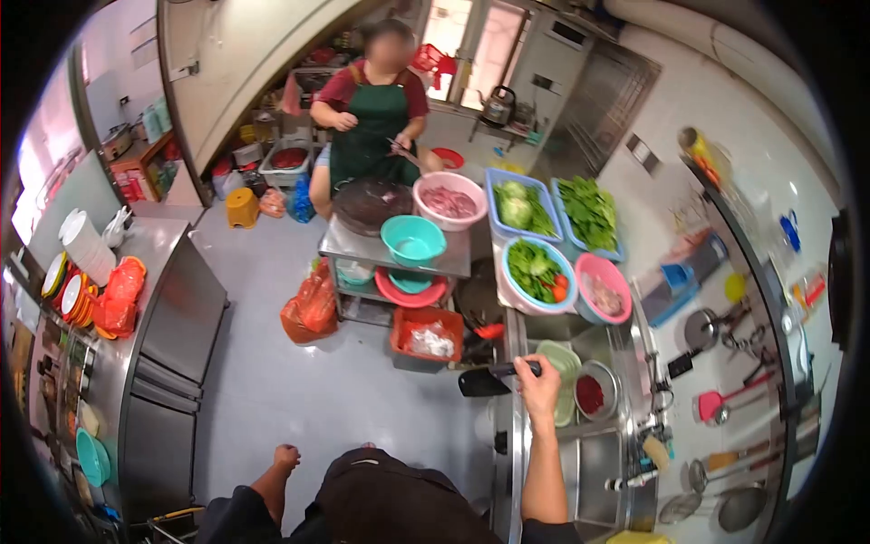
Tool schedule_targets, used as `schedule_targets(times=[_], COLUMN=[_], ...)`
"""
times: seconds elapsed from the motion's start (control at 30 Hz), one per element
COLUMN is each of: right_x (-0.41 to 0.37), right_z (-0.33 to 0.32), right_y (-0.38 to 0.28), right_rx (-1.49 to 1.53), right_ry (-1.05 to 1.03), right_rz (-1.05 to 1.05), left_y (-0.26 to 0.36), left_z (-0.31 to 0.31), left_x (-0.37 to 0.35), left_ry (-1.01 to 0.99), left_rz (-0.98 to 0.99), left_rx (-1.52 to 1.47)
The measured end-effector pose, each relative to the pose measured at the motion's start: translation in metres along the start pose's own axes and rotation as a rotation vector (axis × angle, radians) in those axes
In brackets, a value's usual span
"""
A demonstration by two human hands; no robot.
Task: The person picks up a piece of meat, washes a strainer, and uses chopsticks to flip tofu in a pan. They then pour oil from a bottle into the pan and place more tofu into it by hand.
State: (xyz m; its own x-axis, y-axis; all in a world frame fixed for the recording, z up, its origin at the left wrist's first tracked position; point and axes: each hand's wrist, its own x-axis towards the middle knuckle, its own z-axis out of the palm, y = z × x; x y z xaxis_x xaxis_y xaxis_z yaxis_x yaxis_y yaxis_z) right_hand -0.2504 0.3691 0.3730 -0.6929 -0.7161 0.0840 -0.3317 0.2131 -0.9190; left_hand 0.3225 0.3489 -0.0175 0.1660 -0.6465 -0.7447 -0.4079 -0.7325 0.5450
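Note:
My right hand [539, 385] is wrapped round the black handle of a broad, dark-bladed knife [483, 383], held out over the left edge of the steel sink [580, 453]. Just right of that hand, a pale green basket [564, 355] and a metal bowl with something dark red [591, 393] sit at the sink. My left hand [286, 456] hangs low over the grey floor, fingers curled in, with nothing visible in it.
Ahead, a person in a green apron [376, 127] sits behind a steel table [453, 258] bearing a chopping block, a pink bowl of meat and a turquoise bowl. Vegetable tubs [535, 295] stand beyond the sink. A steel counter [168, 281] runs along the left; utensils hang at right.

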Motion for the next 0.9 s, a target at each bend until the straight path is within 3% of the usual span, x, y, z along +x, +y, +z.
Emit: schedule_targets(times=[0.17, 0.27, 0.33, 0.37, 0.4, 0.43, 0.57, 0.73, 0.8, 0.9], right_x=[0.099, 0.181, 0.232, 0.265, 0.267, 0.293, 0.398, 0.466, 0.454, 0.496], right_z=[0.138, 0.22, 0.269, 0.297, 0.307, 0.33, 0.413, 0.471, 0.468, 0.503], right_y=[-0.047, -0.053, -0.064, -0.057, -0.096, -0.094, -0.087, -0.11, -0.147, -0.13], right_rx=[-0.074, -0.103, -0.158, -0.225, -0.186, -0.188, -0.176, -0.157, -0.24, -0.199], right_ry=[-0.1, -0.156, -0.193, -0.146, -0.264, -0.237, -0.082, -0.152, -0.201, -0.261], right_rz=[-0.163, -0.19, -0.273, -0.41, -0.211, -0.289, -0.624, -0.676, -0.589, -0.535], left_y=[-0.036, -0.066, -0.069, -0.067, -0.065, -0.061, -0.026, 0.043, 0.074, 0.154], left_z=[-0.057, -0.04, -0.018, -0.006, 0.006, 0.017, 0.046, 0.051, 0.049, 0.028], left_x=[-0.003, -0.006, -0.022, -0.029, -0.037, -0.044, -0.051, -0.01, 0.009, 0.016], left_ry=[0.133, 0.209, 0.221, 0.228, 0.237, 0.238, 0.248, 0.329, 0.373, 0.407], left_rz=[-0.049, -0.111, -0.198, -0.26, -0.322, -0.38, -0.492, -0.387, -0.296, -0.123], left_rx=[-0.262, -0.478, -0.599, -0.648, -0.697, -0.73, -0.838, -0.901, -0.911, -0.884])
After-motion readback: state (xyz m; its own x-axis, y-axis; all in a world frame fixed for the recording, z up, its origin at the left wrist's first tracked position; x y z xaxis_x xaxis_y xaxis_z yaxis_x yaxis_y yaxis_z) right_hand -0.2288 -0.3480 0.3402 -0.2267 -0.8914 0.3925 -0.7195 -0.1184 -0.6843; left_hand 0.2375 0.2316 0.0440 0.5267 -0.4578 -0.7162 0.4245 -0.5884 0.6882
